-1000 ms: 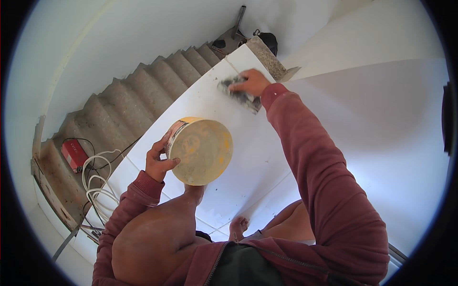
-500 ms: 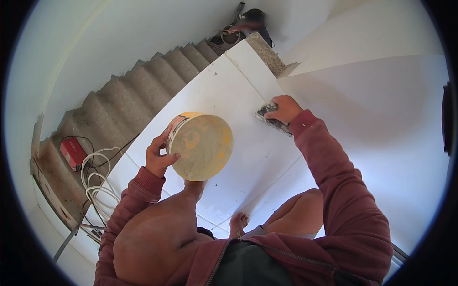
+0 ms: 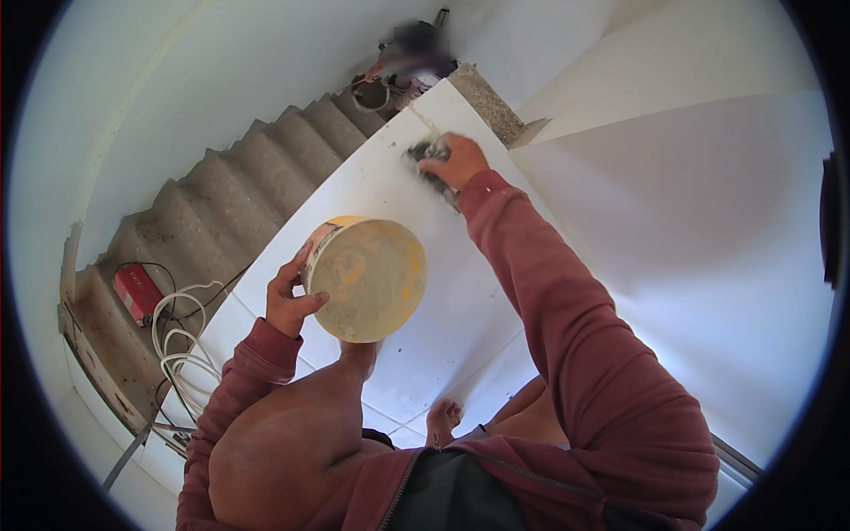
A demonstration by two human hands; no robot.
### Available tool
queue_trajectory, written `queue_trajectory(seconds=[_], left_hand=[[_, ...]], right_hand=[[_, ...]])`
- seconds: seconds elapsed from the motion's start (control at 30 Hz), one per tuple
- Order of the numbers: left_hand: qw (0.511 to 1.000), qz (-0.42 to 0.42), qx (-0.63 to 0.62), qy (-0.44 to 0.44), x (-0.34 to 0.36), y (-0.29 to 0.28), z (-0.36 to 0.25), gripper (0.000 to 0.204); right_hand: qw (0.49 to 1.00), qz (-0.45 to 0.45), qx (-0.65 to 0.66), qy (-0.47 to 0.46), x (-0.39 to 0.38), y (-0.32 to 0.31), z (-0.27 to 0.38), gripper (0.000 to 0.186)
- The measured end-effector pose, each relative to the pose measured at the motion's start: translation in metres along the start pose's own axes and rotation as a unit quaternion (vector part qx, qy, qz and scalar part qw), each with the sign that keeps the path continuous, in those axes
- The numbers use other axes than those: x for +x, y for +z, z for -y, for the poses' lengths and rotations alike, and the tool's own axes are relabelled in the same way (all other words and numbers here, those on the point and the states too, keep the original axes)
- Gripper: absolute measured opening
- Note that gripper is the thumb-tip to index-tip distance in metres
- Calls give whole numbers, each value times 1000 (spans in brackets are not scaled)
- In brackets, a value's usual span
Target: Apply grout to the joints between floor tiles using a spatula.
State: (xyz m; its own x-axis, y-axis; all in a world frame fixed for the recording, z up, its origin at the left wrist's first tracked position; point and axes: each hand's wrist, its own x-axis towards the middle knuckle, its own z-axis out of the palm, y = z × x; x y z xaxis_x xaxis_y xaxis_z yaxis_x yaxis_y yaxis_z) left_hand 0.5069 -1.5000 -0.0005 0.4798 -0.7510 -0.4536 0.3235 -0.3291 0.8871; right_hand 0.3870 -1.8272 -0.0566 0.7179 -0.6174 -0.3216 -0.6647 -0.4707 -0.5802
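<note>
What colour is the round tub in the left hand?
The tub is pale yellow-beige with brighter yellow smears, seen in the head view.

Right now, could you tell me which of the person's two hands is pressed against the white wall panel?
The right hand, stretched out with a dark tool against the white panel. The left hand stays close in, gripping the round yellowish tub.

I have a single head-worn fisheye view, looking steeply down from above the person's own body, so the knee and bare foot (image 3: 443, 416) sit close at the lower edge. It faces down a white sloped surface (image 3: 372, 177) toward concrete stairs (image 3: 221, 203) well below. Edges bend near the dark round rim.
</note>
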Motion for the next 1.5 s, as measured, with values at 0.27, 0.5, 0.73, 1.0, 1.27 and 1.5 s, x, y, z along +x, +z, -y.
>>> queue_trajectory(seconds=[0.27,0.5,0.73,1.0,1.27,1.5], left_hand=[[1000,-7,-14,-8,4,6,-4,74],[1000,-1,-1,-2,7,4,-6,71],[999,-23,13,33,2,3,6,70],[996,-48,67,31,2,10,10,75],[998,57,-7,-8,12,23,-21,93],[994,98,-41,-35,25,12,-14,87]], right_hand=[[989,-50,-135,-37,50,-21,13,55],[952,117,-274,73,-25,-50,-3,45],[954,153,-185,182,-107,-94,-44,46],[897,187,393,77,-146,-76,35,27],[947,139,257,132,-192,-118,-16,28],[939,278,38,199,-236,-85,-85,56]])
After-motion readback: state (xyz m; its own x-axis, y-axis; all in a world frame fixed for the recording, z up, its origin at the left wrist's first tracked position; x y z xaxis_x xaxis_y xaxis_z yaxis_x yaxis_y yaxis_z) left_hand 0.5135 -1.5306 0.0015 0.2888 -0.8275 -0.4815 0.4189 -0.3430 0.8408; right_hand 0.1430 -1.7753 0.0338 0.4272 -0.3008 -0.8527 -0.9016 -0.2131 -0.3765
